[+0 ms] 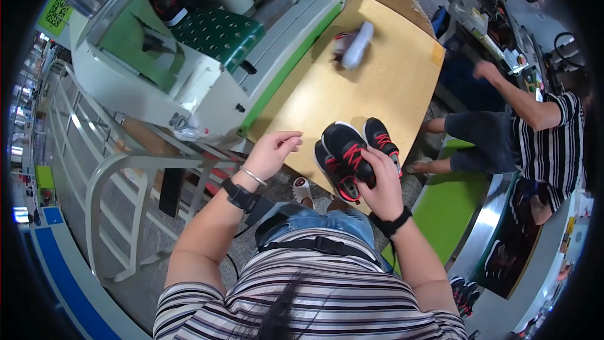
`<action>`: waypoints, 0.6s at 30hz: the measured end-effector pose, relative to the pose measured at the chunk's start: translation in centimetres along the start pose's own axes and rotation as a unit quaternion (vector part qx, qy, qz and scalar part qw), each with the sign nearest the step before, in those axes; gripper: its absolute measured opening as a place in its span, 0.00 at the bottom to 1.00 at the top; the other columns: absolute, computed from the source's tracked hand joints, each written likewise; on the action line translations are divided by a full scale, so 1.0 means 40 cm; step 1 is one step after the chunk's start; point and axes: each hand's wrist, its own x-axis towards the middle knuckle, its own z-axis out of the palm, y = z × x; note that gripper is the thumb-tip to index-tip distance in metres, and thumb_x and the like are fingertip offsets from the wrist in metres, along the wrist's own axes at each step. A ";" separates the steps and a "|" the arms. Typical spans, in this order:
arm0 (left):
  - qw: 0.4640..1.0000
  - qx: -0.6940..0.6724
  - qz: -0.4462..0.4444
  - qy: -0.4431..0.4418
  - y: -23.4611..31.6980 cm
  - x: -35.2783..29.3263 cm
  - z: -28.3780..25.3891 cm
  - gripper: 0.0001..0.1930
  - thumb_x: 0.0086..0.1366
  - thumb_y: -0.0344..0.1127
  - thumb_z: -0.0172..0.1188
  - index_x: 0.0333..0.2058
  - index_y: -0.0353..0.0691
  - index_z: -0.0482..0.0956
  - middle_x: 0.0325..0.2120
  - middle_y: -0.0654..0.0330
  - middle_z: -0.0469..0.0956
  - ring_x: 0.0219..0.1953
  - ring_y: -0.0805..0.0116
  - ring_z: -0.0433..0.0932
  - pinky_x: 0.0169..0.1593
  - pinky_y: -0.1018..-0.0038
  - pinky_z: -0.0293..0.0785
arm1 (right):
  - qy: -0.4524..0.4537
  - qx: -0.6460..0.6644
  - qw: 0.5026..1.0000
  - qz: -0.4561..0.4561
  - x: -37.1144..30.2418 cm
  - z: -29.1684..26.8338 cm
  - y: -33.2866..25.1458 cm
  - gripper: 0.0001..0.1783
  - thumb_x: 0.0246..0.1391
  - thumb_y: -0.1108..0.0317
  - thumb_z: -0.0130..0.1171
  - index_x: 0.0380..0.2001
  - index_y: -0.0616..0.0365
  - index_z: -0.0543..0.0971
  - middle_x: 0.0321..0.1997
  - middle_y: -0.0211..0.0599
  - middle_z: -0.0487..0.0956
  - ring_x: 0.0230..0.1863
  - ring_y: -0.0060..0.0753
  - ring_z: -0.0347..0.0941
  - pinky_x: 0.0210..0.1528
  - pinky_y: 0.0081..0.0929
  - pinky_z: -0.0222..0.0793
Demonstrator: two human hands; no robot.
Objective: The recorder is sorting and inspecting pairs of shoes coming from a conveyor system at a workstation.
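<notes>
My right hand (382, 182) grips a black sneaker (344, 140) with red laces by its heel end, above the near edge of a wooden table (384, 69). Partly beneath it is a second black sneaker (328, 162), and a third sneaker (377, 133) sits just to its right. To the left of the shoes, my left hand (277, 153) hovers with loosely bent fingers and nothing visible in it. Farther up the table, a blurred shoe (356, 47) with a pale sole and dark red upper appears tipped on its side.
A white machine (151, 88) with a green perforated belt (220, 34) borders the table's left. Metal rails (119, 170) stand at my left. At the right, a co-worker in a striped shirt (547, 132) reaches toward a bench. More sneakers (464, 294) lie at the lower right.
</notes>
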 end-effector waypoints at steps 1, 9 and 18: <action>0.999 -0.043 0.006 -0.006 -0.006 -0.003 0.016 0.17 0.72 0.35 0.53 0.54 0.33 0.77 0.43 0.58 0.82 0.42 0.72 0.81 0.50 0.75 0.76 | -0.024 -0.012 0.999 -0.018 -0.012 -0.013 -0.018 0.34 0.39 0.76 0.63 0.55 0.52 0.74 0.58 0.46 0.72 0.57 0.55 0.69 0.59 0.45 0.63; 0.987 -0.082 -0.092 -0.100 -0.061 -0.016 0.000 0.14 0.71 0.33 0.55 0.51 0.36 0.81 0.40 0.61 0.84 0.40 0.74 0.81 0.43 0.76 0.78 | -0.110 -0.091 0.987 -0.068 -0.043 0.040 -0.079 0.37 0.34 0.73 0.67 0.55 0.49 0.74 0.57 0.43 0.72 0.56 0.48 0.69 0.56 0.43 0.63; 0.986 -0.068 -0.111 -0.105 -0.070 -0.002 0.002 0.12 0.70 0.33 0.58 0.47 0.33 0.83 0.36 0.59 0.84 0.38 0.73 0.82 0.43 0.75 0.80 | -0.113 -0.095 0.987 -0.061 -0.048 0.044 -0.076 0.37 0.35 0.73 0.67 0.56 0.49 0.74 0.58 0.44 0.71 0.57 0.50 0.68 0.58 0.45 0.63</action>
